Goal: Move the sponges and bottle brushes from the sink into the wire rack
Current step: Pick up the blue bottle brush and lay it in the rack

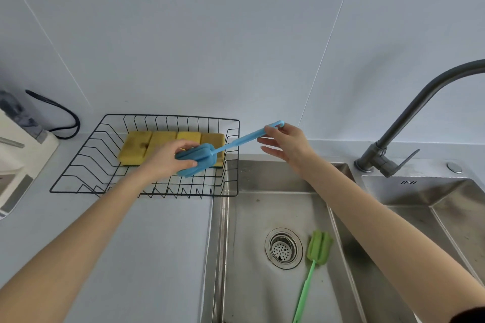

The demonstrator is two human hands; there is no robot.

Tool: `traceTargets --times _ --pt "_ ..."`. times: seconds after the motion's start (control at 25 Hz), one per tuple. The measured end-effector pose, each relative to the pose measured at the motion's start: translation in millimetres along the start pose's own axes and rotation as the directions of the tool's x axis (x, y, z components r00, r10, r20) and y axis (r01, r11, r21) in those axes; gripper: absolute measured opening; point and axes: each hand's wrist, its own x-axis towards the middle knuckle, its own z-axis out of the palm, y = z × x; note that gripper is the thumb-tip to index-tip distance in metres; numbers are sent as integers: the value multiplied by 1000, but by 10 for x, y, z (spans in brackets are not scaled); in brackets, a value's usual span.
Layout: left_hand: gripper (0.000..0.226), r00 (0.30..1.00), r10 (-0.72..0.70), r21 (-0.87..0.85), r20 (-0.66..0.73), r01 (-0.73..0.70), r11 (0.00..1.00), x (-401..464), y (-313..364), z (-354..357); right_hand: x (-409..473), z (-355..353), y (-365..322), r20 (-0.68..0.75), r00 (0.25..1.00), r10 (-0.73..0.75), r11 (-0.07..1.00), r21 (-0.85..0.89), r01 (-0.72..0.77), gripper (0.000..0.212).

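Both hands hold the blue foam bottle brush (210,152) over the black wire rack (86,162): left hand (168,160) clasps its head, right hand (286,144) pinches its handle. Four yellow sponges (147,144) lie inside the rack; the green bottle brush (315,252) lies in the steel sink (252,244) beside it.

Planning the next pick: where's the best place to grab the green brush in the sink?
Grip the green brush on its thin handle, coming straight down from above. It lies flat on the sink floor right of the drain, foam head away from the person; foam squashes, the handle won't.
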Motion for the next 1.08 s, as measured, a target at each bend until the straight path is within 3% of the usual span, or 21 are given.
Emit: traceTargets --times 0.28,0.36,0.52,0.84,1.08 --pt "43 997 -75 58 15 74 996 229 -384 311 348 57 411 -33 994 104 992 -66 -106 9" --pt "41 997 -82 71 -8 82 994 284 -441 354 426 69 475 -53 993 107 991 -72 -110 17" --pt "41 994 -103 84 -38 105 991 386 -518 424 559 111 543 -80 991 107 984 -133 -117 6" --pt "39 988 -126 101 -84 135 986 454 -548 519 667 171 611 -134 981 139 975 -157 -159 7" --pt "49 990 -138 262 -13 136 955 427 -496 505 579 155 592 -130 985 109 939 -312 -145 43"
